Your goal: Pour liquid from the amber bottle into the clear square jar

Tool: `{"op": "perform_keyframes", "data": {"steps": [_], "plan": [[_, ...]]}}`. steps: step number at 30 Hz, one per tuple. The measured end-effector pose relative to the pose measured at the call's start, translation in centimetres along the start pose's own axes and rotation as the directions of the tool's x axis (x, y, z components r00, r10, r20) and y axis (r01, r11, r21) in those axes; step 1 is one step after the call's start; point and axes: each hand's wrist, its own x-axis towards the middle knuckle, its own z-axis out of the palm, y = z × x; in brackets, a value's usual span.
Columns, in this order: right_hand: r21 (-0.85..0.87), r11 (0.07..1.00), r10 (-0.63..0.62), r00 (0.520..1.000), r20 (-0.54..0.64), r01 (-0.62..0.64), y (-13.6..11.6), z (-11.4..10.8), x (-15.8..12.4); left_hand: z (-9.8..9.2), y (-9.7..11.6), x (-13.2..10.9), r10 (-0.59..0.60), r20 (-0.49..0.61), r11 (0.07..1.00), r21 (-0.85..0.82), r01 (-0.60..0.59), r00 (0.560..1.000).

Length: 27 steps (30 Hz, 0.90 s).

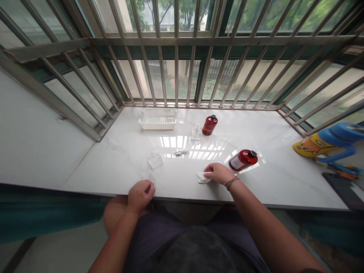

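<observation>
My right hand (220, 173) is closed on a folded white tissue (202, 177) and presses it to the white tabletop near the front edge. Just beyond that wrist is a red-brown bottle (243, 160) with a black cap and a pale label. My left hand (140, 195) rests at the table's front edge with its fingers curled in; whether anything is inside cannot be seen. A clear glass or plastic bottle (155, 160) is ahead of it. Small whitish pieces (181, 152) lie in the middle, too blurred to name.
A white plastic basket (157, 120) stands at the back left. Near the back are a second red-brown bottle (209, 125) and a clear container (195, 133). At right are a blue and yellow water bottle (324, 142) and a dark phone (339, 189). Metal window bars (176, 76) enclose the back.
</observation>
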Motion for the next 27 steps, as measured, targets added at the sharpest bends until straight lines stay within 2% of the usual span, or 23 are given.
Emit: {"op": "perform_keyframes", "data": {"steps": [3, 6, 9, 12, 18, 20, 22, 27], "plan": [[-0.215, 0.977, -0.038, 0.986, -0.163, 0.002, -1.2, 0.2, 0.5, 0.0, 0.0, 0.0, 0.000, -0.010, 1.000, 0.001, 0.000, 1.000], [-0.381, 0.923, -0.161, 0.956, -0.247, 0.057, -2.9, 2.2, -0.4, 0.0, 0.1, 0.1, 0.007, -0.015, 1.000, -0.001, -0.007, 1.000], [-0.502, 0.847, -0.314, 0.926, -0.207, 0.175, -4.1, 4.8, -2.0, 0.0, 0.2, 0.1, 0.010, -0.017, 1.000, 0.004, -0.010, 1.000], [-0.561, 0.772, -0.433, 0.893, -0.124, 0.297, -4.0, 6.6, -3.4, 0.0, 0.1, 0.1, 0.015, -0.008, 1.000, 0.015, -0.015, 1.000], [-0.591, 0.700, -0.540, 0.839, -0.072, 0.400, -2.5, 8.4, -4.8, 0.1, 0.0, 0.0, 0.021, -0.011, 0.999, 0.027, -0.021, 1.000], [-0.597, 0.691, -0.545, 0.836, -0.061, 0.407, -1.9, 8.3, -4.5, 0.1, 0.1, 0.0, 0.028, -0.018, 0.999, 0.029, -0.028, 0.999], [-0.604, 0.701, -0.526, 0.847, -0.080, 0.378, -1.4, 7.2, -3.2, 0.1, 0.1, 0.0, 0.031, -0.025, 0.999, 0.031, -0.030, 0.999], [-0.609, 0.784, -0.351, 0.897, -0.268, 0.124, -0.8, 1.7, 3.3, 0.3, 0.1, -0.1, 0.034, -0.022, 0.999, 0.042, -0.033, 0.999]]}}
